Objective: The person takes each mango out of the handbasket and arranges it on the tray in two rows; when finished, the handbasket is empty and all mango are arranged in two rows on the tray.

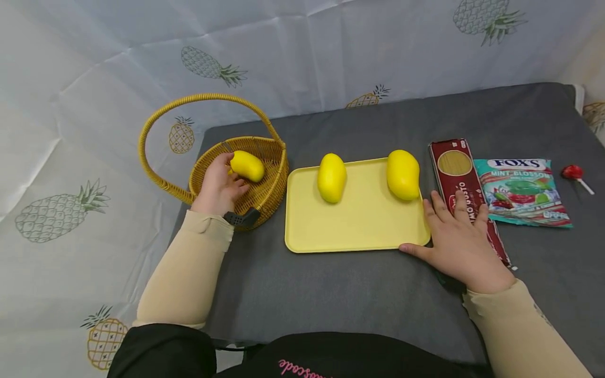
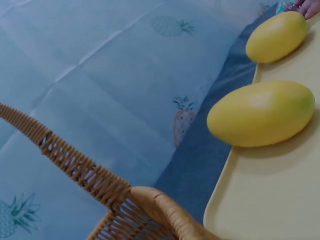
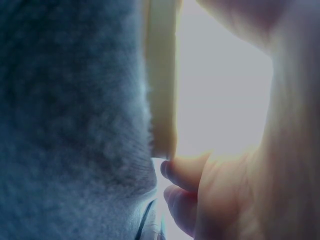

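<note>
My left hand [image 1: 220, 184] reaches into a wicker basket [image 1: 273, 198] at the left. Its thumb touches one end of a yellow mango [image 1: 249, 167] there, and its fingers lie loosely beside the fruit. In the left wrist view, that mango is out of sight; a finger [image 2: 167, 207] shows by the basket's weave. Two more mangoes, one left [image 1: 332, 178] and one right [image 1: 403, 175], lie on a pale yellow tray [image 1: 356, 226]. With fingers spread, my right hand [image 1: 460, 247] rests by the tray's right corner and over a maroon pasta pack [image 1: 455, 176].
A Fox's Mint Blossom candy bag [image 1: 522, 193] lies right of the pack, with a red lollipop [image 1: 573, 172] beyond it. The basket's tall handle [image 1: 203, 98] arches over its left side. Grey cloth [image 1: 340, 294] covers the table. Bright glare washes out the right wrist view.
</note>
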